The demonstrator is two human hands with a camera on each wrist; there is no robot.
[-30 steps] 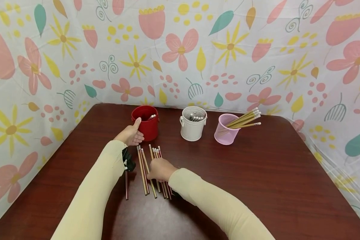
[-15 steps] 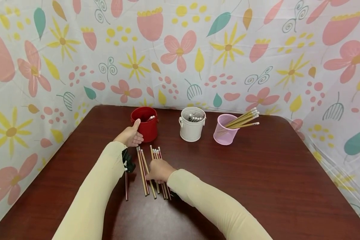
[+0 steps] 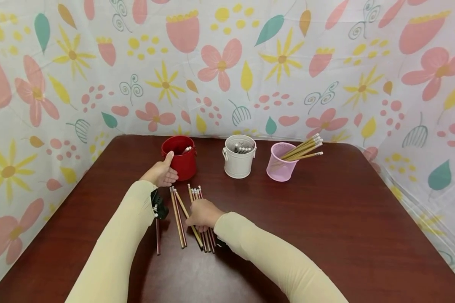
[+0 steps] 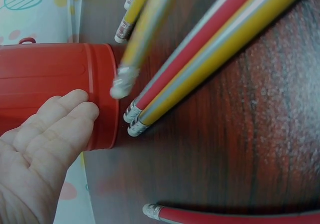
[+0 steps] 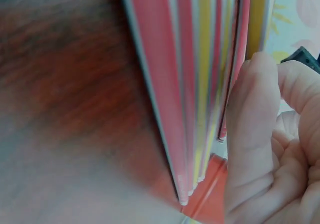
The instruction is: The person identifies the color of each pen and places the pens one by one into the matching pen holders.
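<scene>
My left hand point(image 3: 159, 172) rests against the side of the red bucket point(image 3: 186, 166), its fingers straight. White-tipped ends show inside that bucket. In front of it lie several red and yellow pencils, eraser ends toward the back. My right hand point(image 3: 204, 214) is over them and pinches a slanting yellow pencil point(image 3: 185, 210), whose eraser end is blurred in the left wrist view. In the right wrist view, red and yellow pencils point(image 5: 187, 83) lie side by side near the thumb. Left of the slanting one lie a yellow and a red pencil point(image 3: 179, 225).
A lone red pencil point(image 3: 158, 240) lies below the left wrist. A white bucket point(image 3: 237, 164) with pencils stands at the back middle. Right of it is a pink mesh cup point(image 3: 279, 168) with several yellow pencils point(image 3: 307, 149) leaning right. A flowered cloth point(image 3: 220, 101) hangs behind the table.
The yellow pencil's lower end has swung to the right, so it slants more. My right hand stays over the pencils; my left hand stays at the red bucket. The head view has shifted slightly.
</scene>
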